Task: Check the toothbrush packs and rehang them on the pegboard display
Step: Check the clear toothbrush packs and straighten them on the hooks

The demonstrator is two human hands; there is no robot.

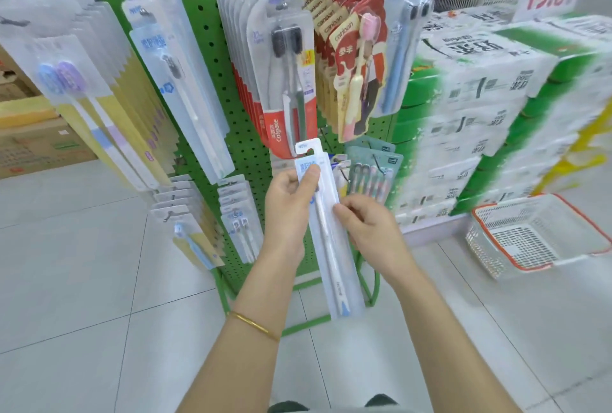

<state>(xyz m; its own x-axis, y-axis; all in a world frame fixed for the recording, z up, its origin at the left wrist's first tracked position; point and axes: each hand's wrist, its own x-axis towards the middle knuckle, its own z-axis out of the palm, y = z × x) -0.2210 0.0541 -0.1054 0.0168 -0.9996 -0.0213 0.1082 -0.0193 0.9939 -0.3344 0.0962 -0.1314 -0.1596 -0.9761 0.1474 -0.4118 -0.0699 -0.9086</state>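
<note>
I see my left hand (pixel 287 204) closed around the upper part of a long clear toothbrush pack (pixel 326 233), thumb across its front. My right hand (pixel 367 225) pinches its right edge with curled fingers (pixel 347 210). The pack stands off its hook, before the green pegboard (pixel 202 15).

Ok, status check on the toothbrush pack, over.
Left hand and right hand both gripping toothbrush pack. Pack off the pegboard, hang tab up. Nothing blocking.

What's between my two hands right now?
In the head view, the toothbrush pack lies between the left hand and right hand; both hold it.
</note>
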